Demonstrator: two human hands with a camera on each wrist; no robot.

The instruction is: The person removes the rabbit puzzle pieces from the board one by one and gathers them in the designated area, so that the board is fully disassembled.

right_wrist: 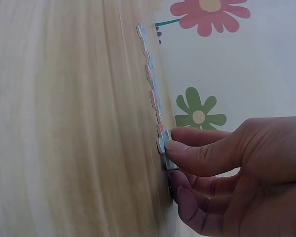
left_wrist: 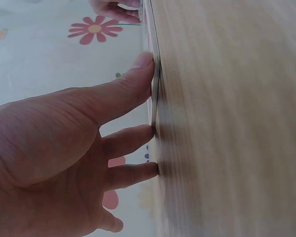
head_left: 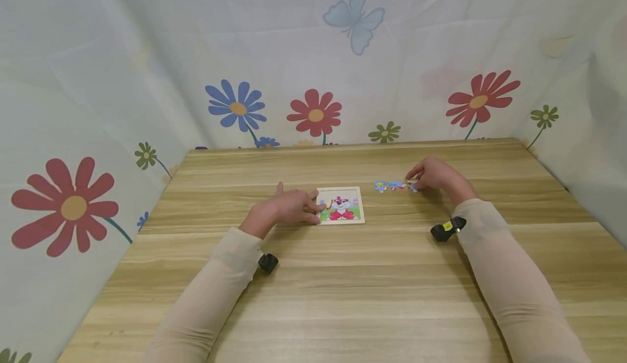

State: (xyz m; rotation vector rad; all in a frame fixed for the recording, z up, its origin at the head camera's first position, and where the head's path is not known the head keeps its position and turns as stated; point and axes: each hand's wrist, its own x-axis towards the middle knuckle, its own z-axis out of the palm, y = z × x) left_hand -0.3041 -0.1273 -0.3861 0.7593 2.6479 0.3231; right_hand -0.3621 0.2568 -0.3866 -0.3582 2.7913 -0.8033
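Note:
A square wooden puzzle tray [head_left: 362,205] lies flat on the table, its lower part filled with a picture of a white and pink cartoon animal [head_left: 339,208]. My left hand [head_left: 292,207] rests at the tray's left edge, fingers spread; in the left wrist view the thumb [left_wrist: 138,74] touches the rim. Right of the tray and a little farther back is a row of joined blue jigsaw pieces [head_left: 390,185]. At the right end of that row, my right hand [head_left: 431,173] pinches a jigsaw piece [right_wrist: 168,155] between thumb and forefinger.
The wooden table [head_left: 343,297] reaches back to a hanging white cloth [head_left: 274,42] printed with flowers and a butterfly. Black wrist cameras sit on both sleeves, the left one [head_left: 268,263] and the right one [head_left: 447,229] close above the tabletop.

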